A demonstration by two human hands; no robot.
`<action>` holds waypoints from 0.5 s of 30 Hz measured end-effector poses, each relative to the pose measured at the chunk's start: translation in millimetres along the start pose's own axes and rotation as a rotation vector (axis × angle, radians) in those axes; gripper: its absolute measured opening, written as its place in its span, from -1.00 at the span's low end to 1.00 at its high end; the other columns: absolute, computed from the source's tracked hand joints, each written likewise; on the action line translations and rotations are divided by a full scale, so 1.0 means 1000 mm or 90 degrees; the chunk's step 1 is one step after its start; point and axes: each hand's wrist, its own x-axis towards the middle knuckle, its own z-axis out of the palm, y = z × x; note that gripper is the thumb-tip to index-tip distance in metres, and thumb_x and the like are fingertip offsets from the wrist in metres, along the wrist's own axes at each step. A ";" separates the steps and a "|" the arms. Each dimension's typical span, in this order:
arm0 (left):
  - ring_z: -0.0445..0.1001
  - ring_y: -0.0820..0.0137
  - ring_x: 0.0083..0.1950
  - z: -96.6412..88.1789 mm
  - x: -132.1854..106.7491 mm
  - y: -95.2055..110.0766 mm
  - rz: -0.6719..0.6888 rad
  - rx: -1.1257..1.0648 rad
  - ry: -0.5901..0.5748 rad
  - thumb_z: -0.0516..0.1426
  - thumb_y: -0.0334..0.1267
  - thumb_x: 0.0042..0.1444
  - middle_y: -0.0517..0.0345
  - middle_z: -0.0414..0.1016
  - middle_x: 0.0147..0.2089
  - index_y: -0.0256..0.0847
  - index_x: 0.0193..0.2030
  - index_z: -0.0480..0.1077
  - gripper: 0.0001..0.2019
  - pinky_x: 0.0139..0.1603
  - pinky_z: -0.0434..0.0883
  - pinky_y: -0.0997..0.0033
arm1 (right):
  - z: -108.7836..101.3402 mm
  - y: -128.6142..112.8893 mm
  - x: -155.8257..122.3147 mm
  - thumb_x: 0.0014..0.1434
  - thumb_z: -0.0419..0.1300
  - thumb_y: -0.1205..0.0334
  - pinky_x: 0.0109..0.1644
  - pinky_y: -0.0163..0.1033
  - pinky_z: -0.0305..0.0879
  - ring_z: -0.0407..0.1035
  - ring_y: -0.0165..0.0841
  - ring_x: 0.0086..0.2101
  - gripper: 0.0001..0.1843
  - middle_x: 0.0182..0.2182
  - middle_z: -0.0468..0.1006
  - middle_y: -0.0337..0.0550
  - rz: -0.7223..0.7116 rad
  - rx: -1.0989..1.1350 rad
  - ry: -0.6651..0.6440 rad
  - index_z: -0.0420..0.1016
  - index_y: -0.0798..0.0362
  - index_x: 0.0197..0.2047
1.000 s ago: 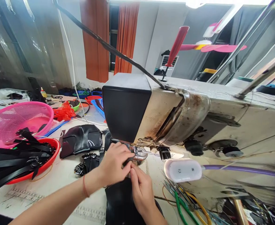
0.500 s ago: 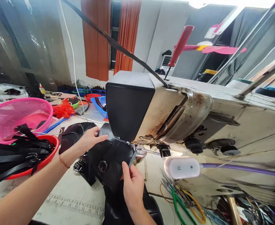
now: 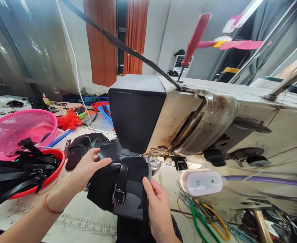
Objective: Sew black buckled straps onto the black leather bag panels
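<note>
A black leather piece [image 3: 130,199] with a buckled strap [image 3: 122,177] lies under the head of a sewing machine [image 3: 138,111]. My left hand [image 3: 94,163] grips its upper left part, thumb on top and fingers beneath. My right hand [image 3: 158,202] pinches its right edge, thumb uppermost, just below the machine's presser area. The metal buckle [image 3: 118,196] faces up between my hands. More black leather [image 3: 87,148] lies behind my left hand, and another dark part hangs toward me below the piece.
At left, a red bowl [image 3: 59,168] holds black straps beside a pink mesh basket [image 3: 54,118]. Right of my right hand lie green-handled scissors [image 3: 197,219] and a yellow-handled tool [image 3: 217,221]. A lamp [image 3: 201,183] hangs by the machine; a ruler scale [image 3: 87,224] marks the table.
The leather piece has turned and flattened, so its strap and buckle show fully. My right hand has moved slightly right and down with its edge; my left hand has shifted a little left and down.
</note>
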 end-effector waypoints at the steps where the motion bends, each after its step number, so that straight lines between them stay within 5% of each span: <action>1: 0.53 0.14 -0.16 0.001 -0.004 0.001 0.083 0.040 0.079 0.31 0.17 -0.15 0.03 0.48 -0.19 -0.22 0.10 0.23 -0.24 -0.16 0.46 0.13 | 0.000 -0.001 0.001 -0.01 0.34 -0.11 -0.54 -0.30 0.07 0.08 -0.44 -0.60 -0.54 -0.67 0.25 -0.35 0.026 0.018 -0.010 0.29 0.01 -0.62; 3: 0.47 0.03 0.01 0.007 -0.015 0.004 0.351 0.185 0.213 0.33 0.15 -0.15 -0.11 0.43 -0.02 -0.18 0.12 0.24 -0.24 -0.01 0.41 -0.04 | 0.002 -0.006 0.002 -0.03 0.35 -0.13 -0.49 -0.29 0.18 0.19 -0.41 -0.57 -0.57 -0.63 0.37 -0.31 0.080 0.058 -0.033 0.38 0.04 -0.56; 4: 0.40 -0.04 0.12 0.012 -0.022 0.007 0.502 0.276 0.200 0.33 0.17 -0.15 -0.18 0.38 0.09 -0.17 0.15 0.24 -0.23 0.09 0.35 -0.13 | 0.003 -0.008 0.003 -0.04 0.36 -0.13 -0.45 -0.28 0.23 0.24 -0.39 -0.54 -0.59 -0.59 0.44 -0.27 0.102 0.084 -0.046 0.44 0.05 -0.51; 6: 0.15 -0.18 0.32 0.024 -0.033 0.013 0.718 0.454 0.016 0.30 0.27 -0.19 -0.26 0.24 0.28 -0.18 0.23 0.22 -0.10 0.26 0.15 -0.25 | 0.007 -0.014 0.004 -0.04 0.37 -0.11 -0.37 -0.26 0.30 0.32 -0.36 -0.47 -0.61 -0.50 0.52 -0.22 0.137 0.136 -0.070 0.51 0.07 -0.41; 9: -0.07 -0.29 0.41 0.038 -0.041 0.020 0.763 0.609 -0.247 0.28 0.39 -0.32 -0.30 0.08 0.39 -0.27 0.36 0.05 0.17 0.33 -0.09 -0.37 | 0.011 -0.020 0.003 -0.05 0.40 -0.07 -0.30 -0.26 0.35 0.38 -0.34 -0.40 -0.63 -0.43 0.57 -0.20 0.166 0.195 -0.081 0.54 0.07 -0.35; 15: 0.11 -0.21 0.34 0.039 -0.021 0.020 0.741 0.653 -0.346 0.32 0.23 -0.21 -0.33 0.02 0.42 -0.20 0.41 -0.06 0.12 0.30 -0.17 -0.46 | 0.015 -0.023 0.006 -0.13 0.43 -0.09 -0.45 -0.31 0.32 0.36 -0.37 -0.49 -0.58 -0.50 0.54 -0.21 0.208 0.189 -0.049 0.56 0.08 -0.37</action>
